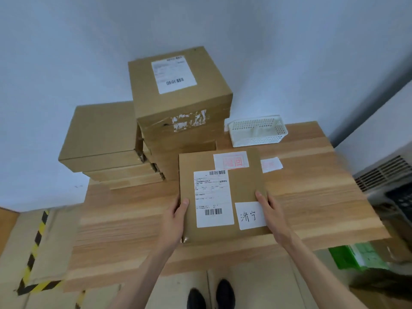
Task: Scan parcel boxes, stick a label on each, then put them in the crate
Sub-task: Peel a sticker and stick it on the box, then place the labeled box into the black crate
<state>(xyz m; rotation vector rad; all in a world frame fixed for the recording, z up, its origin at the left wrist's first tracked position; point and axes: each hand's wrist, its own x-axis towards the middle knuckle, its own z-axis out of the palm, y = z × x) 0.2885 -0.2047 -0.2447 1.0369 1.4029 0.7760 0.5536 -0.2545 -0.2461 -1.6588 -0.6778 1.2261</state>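
- Desk (312,208): pale wooden top, standing against a light wall; a person stands at its near edge, shoes visible below on a cardboard-covered floor.
- Stack of boxes (178,121): brown cardboard, at the desk's far-left corner. The topmost box carries a white barcode label on its lid and torn label remains on its front face. A lower, flatter pile (104,139) sits just beside it on the left, overhanging the desk's left edge.
- Parcel box (220,192): flat brown cardboard, at the middle of the desk towards the near edge, just in front of the stack. On its top: a white shipping label (213,198) with two barcodes, a red-stamped label (230,160) at the far edge, and a white handwritten label (250,216) at the near-right corner.
- White perforated basket (258,130): at the far edge, right of the stack.
- Left hand (175,216): grips the parcel box's left edge, thumb on top, fingers curled beneath.
- Right hand (270,214): grips the right edge, thumb on top beside the handwritten label.
- Loose red-stamped label (272,165): lies on the desk just right of the parcel box's far corner.
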